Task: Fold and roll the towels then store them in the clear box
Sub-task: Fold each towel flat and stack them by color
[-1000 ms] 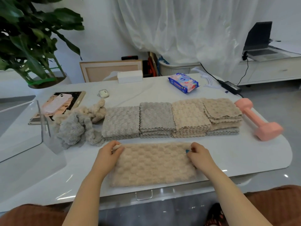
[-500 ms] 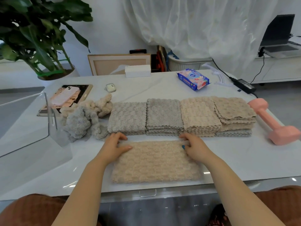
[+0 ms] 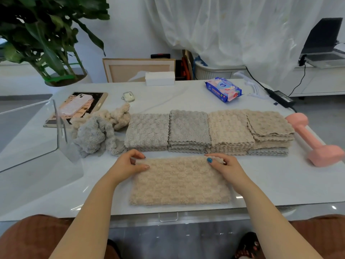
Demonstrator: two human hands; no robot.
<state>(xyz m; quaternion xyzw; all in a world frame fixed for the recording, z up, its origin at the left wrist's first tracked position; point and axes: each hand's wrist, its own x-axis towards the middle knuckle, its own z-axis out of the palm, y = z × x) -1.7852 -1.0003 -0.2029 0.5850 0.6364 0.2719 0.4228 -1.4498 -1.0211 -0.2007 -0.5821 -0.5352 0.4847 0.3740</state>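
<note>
Beige towel (image 3: 179,181), nubby plush rectangle, lies flat at lower centre of the white table (image 3: 280,184). My left hand (image 3: 127,164) and right hand (image 3: 226,168) pinch its far corners. Behind: four folded stacks (image 3: 207,131), crumpled towels (image 3: 97,133). Clear box (image 3: 37,131) at left.

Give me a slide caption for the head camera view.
Both hands, left hand and right hand, pinch the far corners of a beige towel before four folded stacks.
</note>
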